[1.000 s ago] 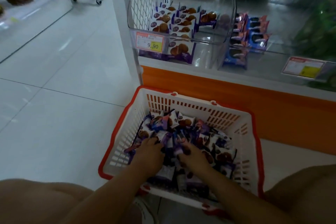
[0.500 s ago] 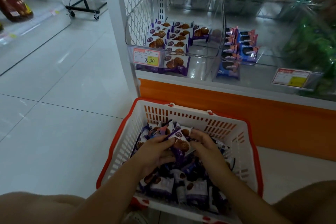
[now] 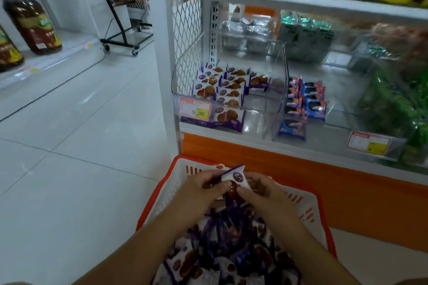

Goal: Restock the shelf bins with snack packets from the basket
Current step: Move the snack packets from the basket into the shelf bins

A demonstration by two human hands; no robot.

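A white basket with a red rim (image 3: 162, 194) stands on the floor below the shelf, full of purple-and-white snack packets (image 3: 222, 252). Above it my left hand (image 3: 201, 190) and my right hand (image 3: 261, 192) together hold a bunch of these packets (image 3: 236, 180), one white corner sticking up between the thumbs. The clear shelf bin (image 3: 261, 120) straight ahead has rows of the same packets (image 3: 222, 90) in its left half; its right half is bare.
A neighbouring bin holds blue and pink packets (image 3: 303, 104). Price tags (image 3: 194, 110) hang on the bin fronts. An orange plinth (image 3: 301, 183) runs under the shelf. Green packets (image 3: 393, 104) fill the right. A black wheeled rack (image 3: 122, 37) and bottles (image 3: 32, 25) stand left.
Both hands went from digging in the basket to lifting a bunch of packets up above it. The view tilted upward towards the shelf.
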